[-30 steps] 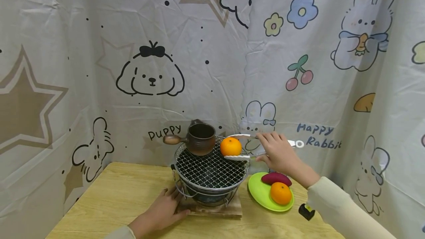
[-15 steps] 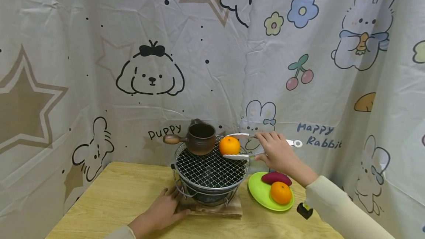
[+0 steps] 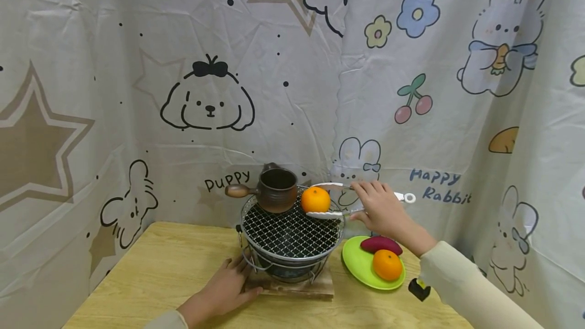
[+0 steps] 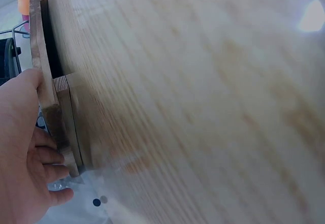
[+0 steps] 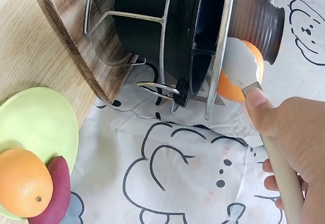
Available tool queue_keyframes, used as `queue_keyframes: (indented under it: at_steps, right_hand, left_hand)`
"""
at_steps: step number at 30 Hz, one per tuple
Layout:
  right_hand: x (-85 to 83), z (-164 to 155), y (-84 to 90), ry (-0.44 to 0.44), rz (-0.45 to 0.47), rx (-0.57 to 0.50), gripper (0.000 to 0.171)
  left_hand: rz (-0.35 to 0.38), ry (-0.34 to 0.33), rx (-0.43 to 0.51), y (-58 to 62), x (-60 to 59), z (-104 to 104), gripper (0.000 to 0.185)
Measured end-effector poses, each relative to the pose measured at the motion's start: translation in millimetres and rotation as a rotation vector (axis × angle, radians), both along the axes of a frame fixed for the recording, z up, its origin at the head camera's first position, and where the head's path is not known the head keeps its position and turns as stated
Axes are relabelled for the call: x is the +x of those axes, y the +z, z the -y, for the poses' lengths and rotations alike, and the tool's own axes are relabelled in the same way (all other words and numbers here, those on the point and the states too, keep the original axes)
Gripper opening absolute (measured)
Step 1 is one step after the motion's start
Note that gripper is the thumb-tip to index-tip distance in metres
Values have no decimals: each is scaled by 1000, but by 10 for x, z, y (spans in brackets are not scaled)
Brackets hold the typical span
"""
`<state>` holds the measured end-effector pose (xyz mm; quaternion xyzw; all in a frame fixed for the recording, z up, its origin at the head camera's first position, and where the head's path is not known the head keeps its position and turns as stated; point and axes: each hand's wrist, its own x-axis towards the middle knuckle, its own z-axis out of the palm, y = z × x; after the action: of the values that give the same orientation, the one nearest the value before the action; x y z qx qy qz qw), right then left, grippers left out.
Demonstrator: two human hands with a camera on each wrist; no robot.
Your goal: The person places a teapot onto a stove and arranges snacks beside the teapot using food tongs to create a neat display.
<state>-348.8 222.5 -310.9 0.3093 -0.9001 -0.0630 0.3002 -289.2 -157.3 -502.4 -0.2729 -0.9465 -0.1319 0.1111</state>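
One orange (image 3: pixel 316 199) sits on the wire grill mesh (image 3: pixel 290 230) at its right rear edge, close beside the brown clay pot (image 3: pixel 275 190) with the wooden side handle. White tongs (image 3: pixel 335 200) bracket it, one arm behind and one in front; from the head view the arms look to be in contact with the fruit. The wrist view shows a broad tong tip lying flat against the orange's skin.

The right hand (image 3: pixel 383 208) pinches the tongs at mid-length, thumb pressing one arm, fingers curled over the other. Judgement: gripping there keeps the hand off to the side of the stove while still giving squeeze at the tips.

The left hand (image 3: pixel 224 292) lies flat on the table (image 3: pixel 155 278), fingers fairly straight and touching the edge of the wooden base board (image 3: pixel 292 290) under the stove. The left wrist view confirms fingertips against the board's edge. Judgement: this braces the board so the round black charcoal stove (image 3: pixel 284 260) and its wire stand do not slide.

To the right of the stove, a green plate (image 3: pixel 361 268) holds a second orange (image 3: pixel 387 264) and a purple sweet potato (image 3: pixel 381 244), the two touching. A small black object (image 3: pixel 418 290) lies on the table just beside the plate, under the right sleeve; type unclear. A printed cartoon curtain (image 3: pixel 137 90) forms the backdrop.
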Motion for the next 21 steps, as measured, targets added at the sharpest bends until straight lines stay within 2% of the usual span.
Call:
queue_keyframes:
  at_steps: [14, 21]
  right_hand:
    - [6, -7, 15, -12, 21, -8, 87]
    - [-8, -34, -6, 12, 1, -3, 94]
  left_hand:
    - [-7, -4, 2, -17, -22, 3, 84]
    - [2, -4, 4, -22, -19, 5, 85]
